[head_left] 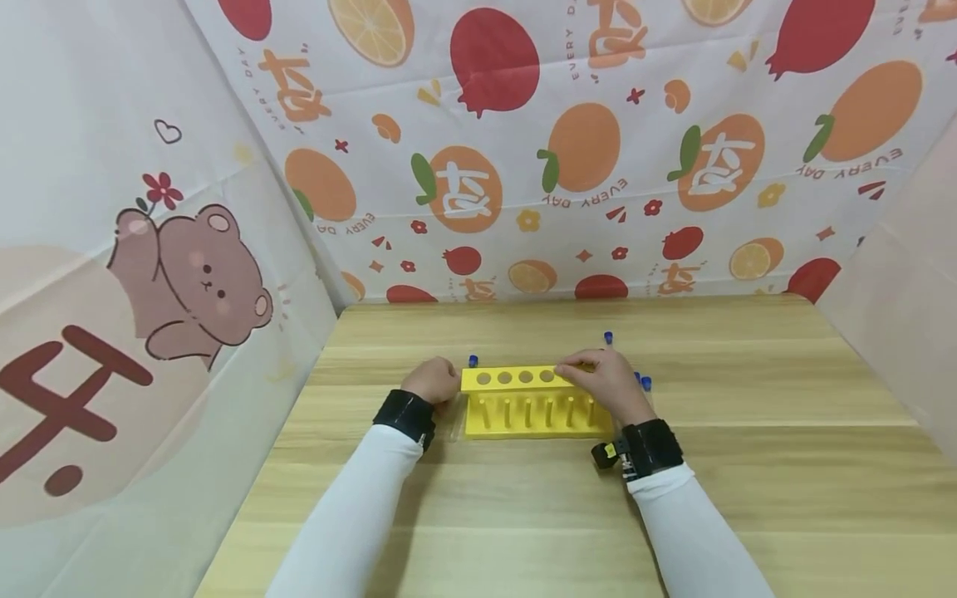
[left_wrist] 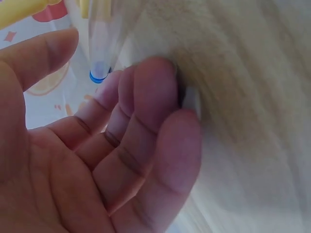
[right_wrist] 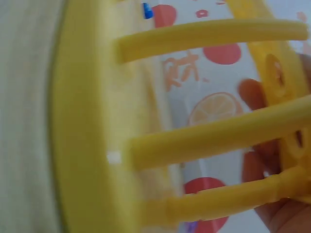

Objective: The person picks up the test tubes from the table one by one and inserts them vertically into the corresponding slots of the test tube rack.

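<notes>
A yellow test tube rack (head_left: 538,432) stands on the table, with round holes along its top bar and upright pegs on its base. My right hand (head_left: 609,384) grips the top bar near its right end, covering that part. In the right wrist view its fingers (right_wrist: 252,92) show behind the holed bar, beyond the yellow pegs (right_wrist: 218,131). Beside the rack's left end is my left hand (head_left: 432,382); its fingers (left_wrist: 155,97) hang loosely curled with nothing in them. Past those fingertips lies a clear tube (left_wrist: 102,43) with a blue cap (left_wrist: 98,76).
Behind the rack are several blue caps, one at the left (head_left: 473,361), one further back (head_left: 608,337) and others at the right (head_left: 646,383). The wooden table (head_left: 523,507) meets a fruit-printed cloth (head_left: 538,241) at its back edge.
</notes>
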